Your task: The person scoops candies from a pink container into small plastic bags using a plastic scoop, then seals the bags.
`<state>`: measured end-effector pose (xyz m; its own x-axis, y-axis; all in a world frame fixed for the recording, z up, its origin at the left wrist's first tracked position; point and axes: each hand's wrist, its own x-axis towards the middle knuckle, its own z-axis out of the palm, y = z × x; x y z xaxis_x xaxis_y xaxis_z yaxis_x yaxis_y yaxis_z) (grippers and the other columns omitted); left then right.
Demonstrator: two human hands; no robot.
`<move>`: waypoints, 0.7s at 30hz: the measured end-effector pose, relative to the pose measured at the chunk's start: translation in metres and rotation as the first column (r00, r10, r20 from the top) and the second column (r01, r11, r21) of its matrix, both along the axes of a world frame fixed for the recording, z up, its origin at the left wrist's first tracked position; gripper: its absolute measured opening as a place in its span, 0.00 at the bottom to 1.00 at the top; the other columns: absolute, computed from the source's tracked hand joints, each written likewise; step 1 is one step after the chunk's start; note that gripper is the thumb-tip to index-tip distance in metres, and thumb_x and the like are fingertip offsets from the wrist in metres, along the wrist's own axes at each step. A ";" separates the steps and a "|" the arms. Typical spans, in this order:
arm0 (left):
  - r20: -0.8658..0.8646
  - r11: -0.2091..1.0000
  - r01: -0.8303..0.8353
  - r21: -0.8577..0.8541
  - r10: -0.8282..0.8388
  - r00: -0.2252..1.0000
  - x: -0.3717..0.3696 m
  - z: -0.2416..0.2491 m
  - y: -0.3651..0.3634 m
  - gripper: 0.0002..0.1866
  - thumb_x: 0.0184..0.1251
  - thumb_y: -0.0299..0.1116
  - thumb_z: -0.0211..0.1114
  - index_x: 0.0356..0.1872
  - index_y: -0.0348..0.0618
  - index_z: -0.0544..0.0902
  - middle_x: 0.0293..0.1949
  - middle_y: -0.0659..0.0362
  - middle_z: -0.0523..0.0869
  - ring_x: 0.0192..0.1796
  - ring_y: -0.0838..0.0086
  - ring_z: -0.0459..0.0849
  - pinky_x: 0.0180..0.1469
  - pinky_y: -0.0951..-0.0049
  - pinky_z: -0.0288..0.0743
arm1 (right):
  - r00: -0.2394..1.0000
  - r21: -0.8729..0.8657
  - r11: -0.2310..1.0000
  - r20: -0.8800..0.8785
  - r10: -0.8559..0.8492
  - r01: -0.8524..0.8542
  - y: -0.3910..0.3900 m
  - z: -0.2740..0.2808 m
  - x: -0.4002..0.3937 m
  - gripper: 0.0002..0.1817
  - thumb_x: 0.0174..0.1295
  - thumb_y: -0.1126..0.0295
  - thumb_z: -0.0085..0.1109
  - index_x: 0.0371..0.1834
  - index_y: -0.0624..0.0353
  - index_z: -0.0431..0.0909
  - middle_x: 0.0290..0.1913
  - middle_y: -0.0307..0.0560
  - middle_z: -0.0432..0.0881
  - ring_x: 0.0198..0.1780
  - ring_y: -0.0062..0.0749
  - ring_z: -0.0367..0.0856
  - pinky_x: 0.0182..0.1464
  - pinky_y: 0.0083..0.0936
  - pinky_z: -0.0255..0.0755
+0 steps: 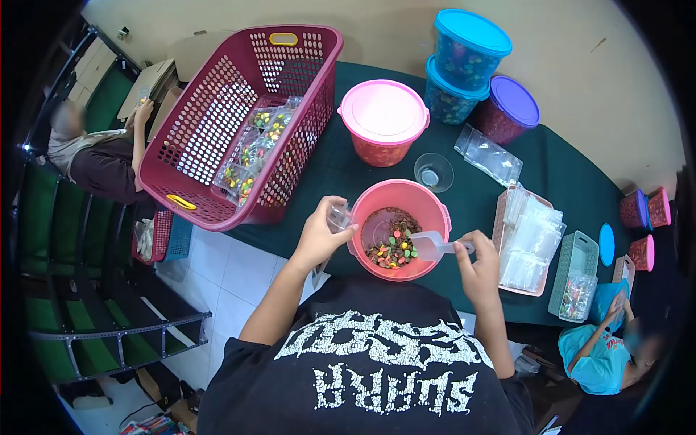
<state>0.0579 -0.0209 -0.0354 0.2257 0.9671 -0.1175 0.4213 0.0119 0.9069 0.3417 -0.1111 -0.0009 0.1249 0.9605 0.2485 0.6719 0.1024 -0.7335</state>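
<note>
My left hand (323, 230) is closed on a clear plastic bag (338, 217) at the left rim of the pink bucket (355, 250). In my right hand (478, 265) is the handle of a translucent white scoop (429, 245), its blade reaching over the right rim into the bucket. At the bottom of the bucket lie small colourful candies (397, 250), green, yellow, pink and brown. A clear cup (433, 172) stands just behind the bucket, beside a lidded pink tub (384, 116).
A maroon basket (308, 152) with filled packets stands at left. Blue-lidded tubs (471, 36) and a purple-lidded tub (515, 101) stand behind. At right are a tray of clear bags (533, 235) and a grey-green basket (573, 264). People sit at far left (101, 163) and right (598, 355).
</note>
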 end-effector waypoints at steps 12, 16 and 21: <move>-0.131 0.994 -0.105 0.027 0.107 0.986 0.007 -0.026 -0.006 0.29 0.51 0.33 0.73 0.54 0.39 0.70 0.42 0.52 0.82 0.43 0.67 0.83 0.46 0.69 0.76 | 0.794 0.113 0.874 -0.484 -0.367 0.473 0.059 -0.048 0.053 0.12 0.68 0.63 0.55 0.36 0.62 0.74 0.30 0.40 0.77 0.30 0.20 0.71 0.34 0.20 0.65; -0.134 0.993 -0.117 -0.033 0.112 0.985 0.006 -0.034 -0.007 0.27 0.52 0.32 0.72 0.53 0.40 0.71 0.41 0.54 0.81 0.42 0.70 0.82 0.44 0.70 0.76 | 0.298 -0.260 0.882 -0.871 -0.390 0.394 0.121 -0.152 0.076 0.10 0.70 0.60 0.51 0.37 0.53 0.69 0.30 0.38 0.78 0.26 0.19 0.76 0.27 0.19 0.69; 0.394 0.926 -0.014 -0.378 0.174 0.903 -0.004 -0.069 -0.002 0.21 0.53 0.24 0.69 0.48 0.41 0.72 0.40 0.58 0.79 0.41 0.76 0.79 0.43 0.74 0.75 | 0.283 -0.392 0.860 -0.827 -0.485 0.327 0.140 -0.211 0.061 0.10 0.70 0.59 0.52 0.36 0.52 0.70 0.31 0.36 0.77 0.29 0.21 0.76 0.30 0.20 0.70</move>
<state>0.0536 -0.0231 -0.1047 0.2410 0.8951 -0.3752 -0.0103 0.3889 0.9212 0.4023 0.0291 -0.2120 0.5733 0.7257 -0.3804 -0.4377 -0.1212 -0.8909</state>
